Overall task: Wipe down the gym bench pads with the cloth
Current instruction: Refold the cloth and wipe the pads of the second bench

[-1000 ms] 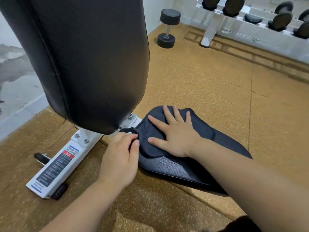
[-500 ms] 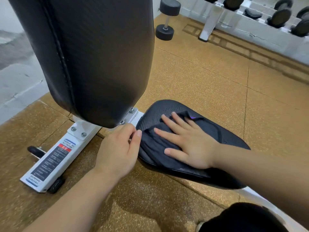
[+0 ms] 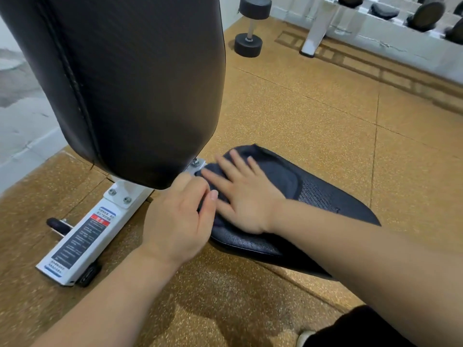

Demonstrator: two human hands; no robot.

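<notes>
A dark cloth lies spread over the narrow end of the black seat pad. My right hand presses flat on the cloth with fingers spread, pointing toward the bench hinge. My left hand grips the seat pad's near edge beside the cloth, thumb on top. The black back pad stands tilted upright, filling the upper left and hiding part of the white frame.
The white bench frame with a warning label and a black foot lies on the cork-coloured floor at the left. A black dumbbell stands upright at the back. A white dumbbell rack runs along the far right wall.
My right hand has slid the cloth up the seat pad toward the hinge and the back pad. My left hand has stayed on the pad's edge.
</notes>
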